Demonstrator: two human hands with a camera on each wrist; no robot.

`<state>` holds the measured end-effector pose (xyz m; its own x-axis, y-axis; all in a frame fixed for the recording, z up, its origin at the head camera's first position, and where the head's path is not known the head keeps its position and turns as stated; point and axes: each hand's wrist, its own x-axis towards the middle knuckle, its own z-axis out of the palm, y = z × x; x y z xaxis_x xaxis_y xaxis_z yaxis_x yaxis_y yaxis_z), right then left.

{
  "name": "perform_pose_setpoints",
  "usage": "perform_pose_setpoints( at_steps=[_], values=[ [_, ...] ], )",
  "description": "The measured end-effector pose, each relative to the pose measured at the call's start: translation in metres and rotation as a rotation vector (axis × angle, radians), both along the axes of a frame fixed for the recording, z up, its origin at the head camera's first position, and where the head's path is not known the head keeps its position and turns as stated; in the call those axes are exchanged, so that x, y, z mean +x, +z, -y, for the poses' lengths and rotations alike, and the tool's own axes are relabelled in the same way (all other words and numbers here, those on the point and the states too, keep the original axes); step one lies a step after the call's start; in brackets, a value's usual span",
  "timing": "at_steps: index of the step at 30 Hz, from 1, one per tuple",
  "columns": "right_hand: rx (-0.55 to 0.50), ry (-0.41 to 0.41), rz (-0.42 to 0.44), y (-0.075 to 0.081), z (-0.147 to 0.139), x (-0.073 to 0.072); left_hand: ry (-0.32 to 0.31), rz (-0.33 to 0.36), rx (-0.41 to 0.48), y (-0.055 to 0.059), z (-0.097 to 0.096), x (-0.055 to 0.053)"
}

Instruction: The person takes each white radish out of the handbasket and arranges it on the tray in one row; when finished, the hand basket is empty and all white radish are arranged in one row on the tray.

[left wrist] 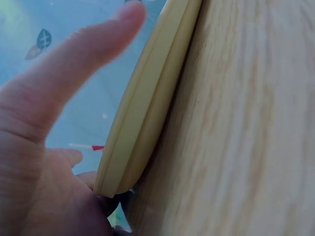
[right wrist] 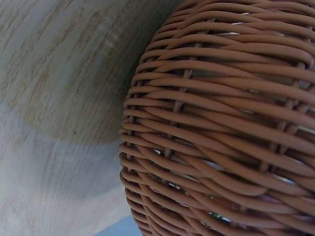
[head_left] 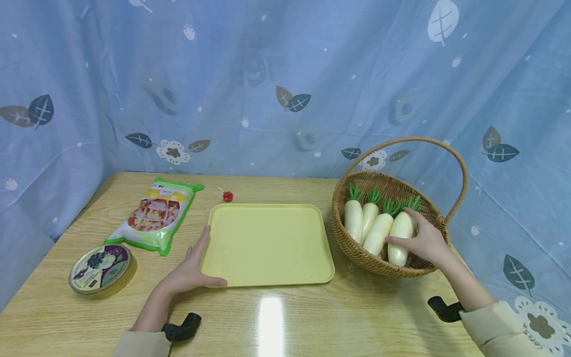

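In the head view my right hand (head_left: 426,243) reaches into a wicker basket (head_left: 357,255). It grips the rightmost white radish (head_left: 400,235), thumb on the radish's left side and fingers near its green top. Several more white radishes with green leaves, such as this one (head_left: 354,220), lie to its left in the basket. My left hand (head_left: 187,272) is at the near left corner of a pale yellow tray (head_left: 267,243), fingers straight along its left side and thumb spread over the front edge. From the left wrist, the thumb (left wrist: 74,64) shows extended beside the tray's rim.
A green-edged food packet (head_left: 153,215) lies at the back left, with a round tin (head_left: 102,270) in front of it. Behind the tray is a small red item (head_left: 227,196) with a pale stick. The basket's tall handle (head_left: 464,173) arches over it. A blue curtain (head_left: 267,74) hangs behind the table.
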<state>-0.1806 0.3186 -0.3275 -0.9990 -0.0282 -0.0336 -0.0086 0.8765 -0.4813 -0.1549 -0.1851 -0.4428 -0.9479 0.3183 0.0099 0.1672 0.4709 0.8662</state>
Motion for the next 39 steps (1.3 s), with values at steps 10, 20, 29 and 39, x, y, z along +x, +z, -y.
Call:
perform_pose_setpoints(
  at_steps=[10, 20, 29, 39],
  values=[
    [-0.207, -0.033, 0.060, 0.009, -0.001, 0.005, -0.021, -0.027, -0.017, 0.000, 0.000, 0.001],
    [-0.221, 0.007, 0.011, 0.024, 0.001, 0.008, -0.020, -0.026, -0.016, 0.001, 0.002, 0.002],
    [-0.265, 0.025, -0.028, 0.037, 0.005, 0.011, -0.010, 0.008, -0.020, 0.004, 0.001, 0.003],
    [-0.337, 0.086, -0.027, 0.044, 0.020, 0.022, 0.004, 0.017, -0.023, 0.003, 0.001, 0.003]
  ],
)
